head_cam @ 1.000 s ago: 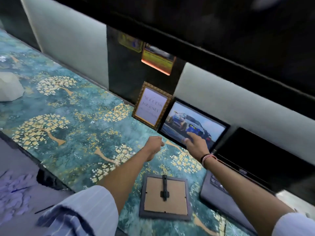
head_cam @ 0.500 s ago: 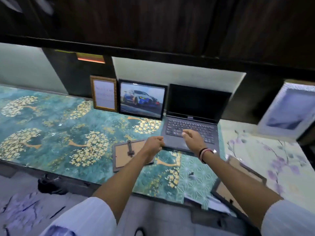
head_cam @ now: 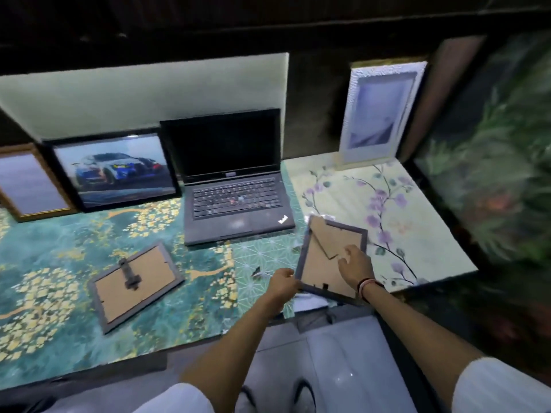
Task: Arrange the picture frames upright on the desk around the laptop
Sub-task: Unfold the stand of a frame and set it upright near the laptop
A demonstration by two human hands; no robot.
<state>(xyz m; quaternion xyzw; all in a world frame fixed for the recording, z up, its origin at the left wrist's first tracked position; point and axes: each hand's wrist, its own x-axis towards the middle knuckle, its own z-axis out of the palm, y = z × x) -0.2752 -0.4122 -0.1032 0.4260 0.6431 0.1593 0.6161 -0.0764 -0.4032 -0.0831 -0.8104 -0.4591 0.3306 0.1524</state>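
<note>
Two of our hands are on one grey-rimmed picture frame with a brown cardboard back (head_cam: 323, 263), which sits face down near the front edge of the desk, just right of the laptop's front corner. Our left hand (head_cam: 283, 284) pinches the frame's near left corner between thumb and fingers, and our right hand (head_cam: 354, 265), a band at its wrist, rests with loosely curled fingers on the cardboard back beside the triangular fold-out stand; we cannot tell whether those fingers grip the stand or only touch it. A second grey frame with a cardboard back and a dark stand strip (head_cam: 135, 283) lies flat and face down to the left, well apart from the first. Behind them the open black laptop with a dark screen (head_cam: 232, 180) stands against the pale wall panel (head_cam: 143, 93). Just beside its left edge a black-framed picture of a blue and white car (head_cam: 114, 169) stands upright, and further left a gold-framed picture (head_cam: 28, 184) also stands, cut by the picture's edge. To the right, apart from the laptop, a white textured frame (head_cam: 384, 110) leans upright at the back. The desk covering is teal with gold trees (head_cam: 50, 251) on the left and cream with purple blossoms (head_cam: 417, 234) on the right.
</note>
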